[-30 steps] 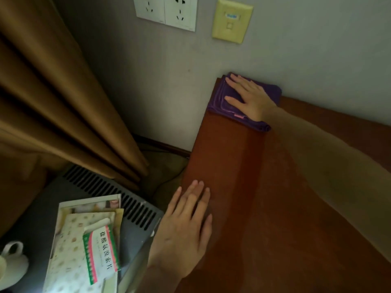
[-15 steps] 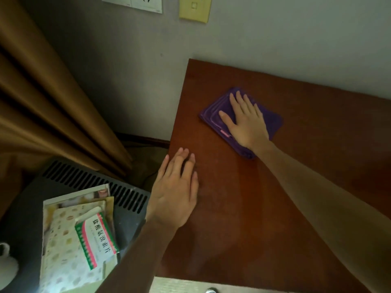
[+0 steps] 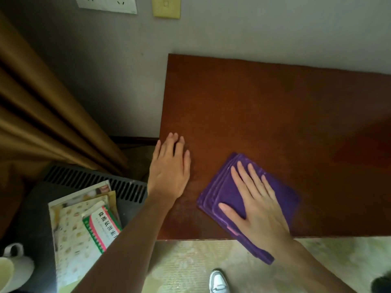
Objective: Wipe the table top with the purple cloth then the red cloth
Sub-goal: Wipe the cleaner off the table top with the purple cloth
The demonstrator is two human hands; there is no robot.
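Note:
A folded purple cloth (image 3: 224, 193) lies on the reddish-brown table top (image 3: 275, 115), near the front edge, with one corner hanging over it. My right hand (image 3: 256, 199) presses flat on the cloth, fingers straight and spread. My left hand (image 3: 171, 168) rests flat on the table's left edge with its fingers extended. No red cloth is in view.
The table stands against a grey wall with sockets (image 3: 108, 4). A brown curtain (image 3: 42, 115) hangs at left. Below it a grey vented unit (image 3: 95, 182) carries papers and a medicine box (image 3: 101, 227). A white cup (image 3: 12, 265) sits at the bottom left. A shoe (image 3: 218, 280) shows on the floor.
My right hand has dragged the purple cloth from the far left corner toward the front edge of the table. My left hand stayed flat at the left edge.

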